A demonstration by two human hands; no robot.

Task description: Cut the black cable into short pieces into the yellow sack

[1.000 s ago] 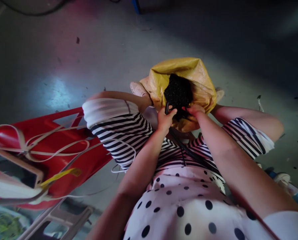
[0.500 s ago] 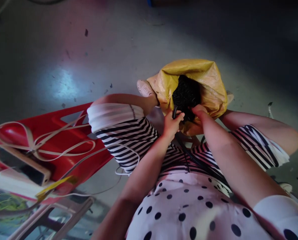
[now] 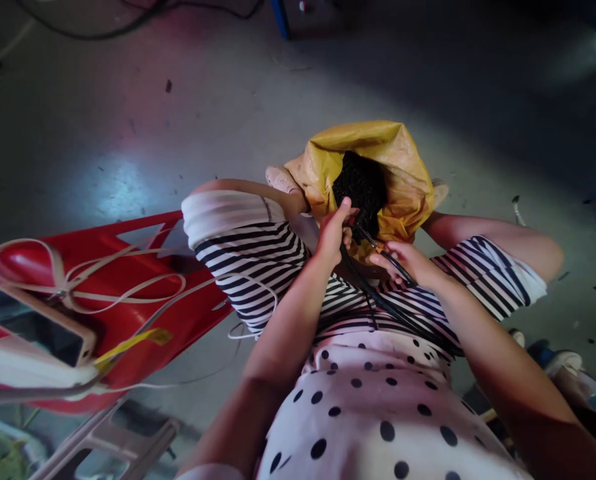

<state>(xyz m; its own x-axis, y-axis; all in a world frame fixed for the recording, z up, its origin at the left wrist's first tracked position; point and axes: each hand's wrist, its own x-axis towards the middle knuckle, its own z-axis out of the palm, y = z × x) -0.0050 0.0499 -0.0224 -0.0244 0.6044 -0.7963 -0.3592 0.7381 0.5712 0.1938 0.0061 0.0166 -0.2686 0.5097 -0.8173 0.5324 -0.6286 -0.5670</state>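
Black cable (image 3: 362, 283), held in left hand (image 3: 334, 231)

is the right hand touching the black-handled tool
Touching: the head view shows the right hand holding the black-handled tool, its handle lying against the fingers.

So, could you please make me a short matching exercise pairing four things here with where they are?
1. yellow bag
2. phone
3. hand tool with a black handle
4. black cable

A. held in the right hand
B. running across the striped clothing
C. between the two shoes
D. at the red chair

Pairs: 1-C, 2-D, 3-A, 4-B
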